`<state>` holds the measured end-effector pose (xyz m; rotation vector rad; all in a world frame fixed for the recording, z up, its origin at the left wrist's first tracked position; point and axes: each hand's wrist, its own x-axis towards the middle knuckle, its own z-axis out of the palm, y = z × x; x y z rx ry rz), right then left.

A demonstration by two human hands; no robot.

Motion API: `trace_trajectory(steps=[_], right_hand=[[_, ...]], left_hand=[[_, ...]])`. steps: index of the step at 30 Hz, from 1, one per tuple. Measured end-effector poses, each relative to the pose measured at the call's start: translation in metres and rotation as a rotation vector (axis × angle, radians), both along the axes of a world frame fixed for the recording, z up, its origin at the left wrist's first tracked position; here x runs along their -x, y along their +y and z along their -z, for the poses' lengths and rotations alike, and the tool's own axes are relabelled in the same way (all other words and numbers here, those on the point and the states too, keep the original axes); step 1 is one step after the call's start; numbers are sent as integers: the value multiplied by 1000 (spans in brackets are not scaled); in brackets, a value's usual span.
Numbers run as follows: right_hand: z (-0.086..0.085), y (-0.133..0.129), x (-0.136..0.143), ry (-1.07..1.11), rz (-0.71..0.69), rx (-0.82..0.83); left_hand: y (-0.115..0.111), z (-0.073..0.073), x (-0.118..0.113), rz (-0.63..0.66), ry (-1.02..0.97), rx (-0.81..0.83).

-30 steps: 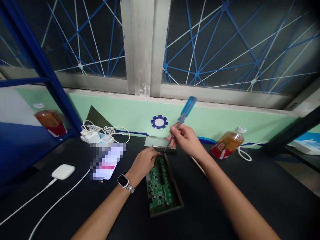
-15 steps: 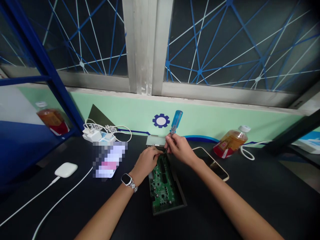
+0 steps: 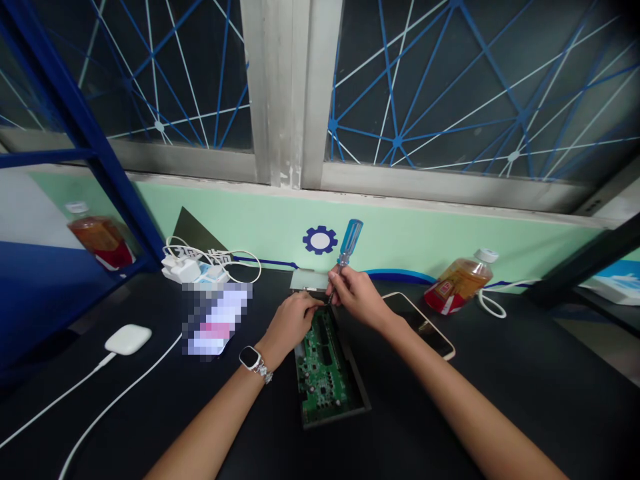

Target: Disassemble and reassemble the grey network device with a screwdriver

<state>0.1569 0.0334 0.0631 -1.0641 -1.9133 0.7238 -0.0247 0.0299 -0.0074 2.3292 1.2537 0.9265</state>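
A screwdriver (image 3: 351, 241) with a translucent blue handle stands nearly upright, leaning a little right at the top. My right hand (image 3: 354, 293) is closed around its lower part. Its tip points down at the far end of a green circuit board (image 3: 325, 383), which lies in a dark, shallow rectangular casing (image 3: 361, 393) on the table. My left hand (image 3: 296, 319), with a watch on the wrist, rests over the casing's far left part. Its fingers are drawn together and reach the screwdriver's tip; what they pinch, if anything, is too small to make out.
A light grey plate (image 3: 307, 279) lies beyond the casing. On the right are a dark phone (image 3: 423, 323) and a drink bottle (image 3: 459, 283). To the left lie a lit phone (image 3: 220, 327), a white charging case (image 3: 129, 339), a power strip (image 3: 195, 270) and white cables.
The whole view has shifted slightly, moving everything a little left. The screwdriver and both hands keep nearly the same position at the casing's far end.
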Motion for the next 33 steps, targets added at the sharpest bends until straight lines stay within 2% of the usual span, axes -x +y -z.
trace_trajectory(steps=[6, 12, 16, 21, 26, 33], right_hand=[[0, 2, -3, -21, -64, 50], [-2, 2, -3, -144, -55, -5], [-5, 2, -1, -166, -40, -14], [-15, -1, 2, -72, 151, -44], [-23, 0, 6, -76, 399, -251], [-24, 2, 4, -167, 460, -312]], left_hand=[[-5, -7, -4, 5, 17, -11], [-3, -5, -17, 80, -249, 10], [-1, -3, -19, 96, -348, 44], [-4, -6, -18, 86, -378, 45], [-6, -6, -20, 66, -354, 68], [-6, -6, -20, 51, -366, 70]])
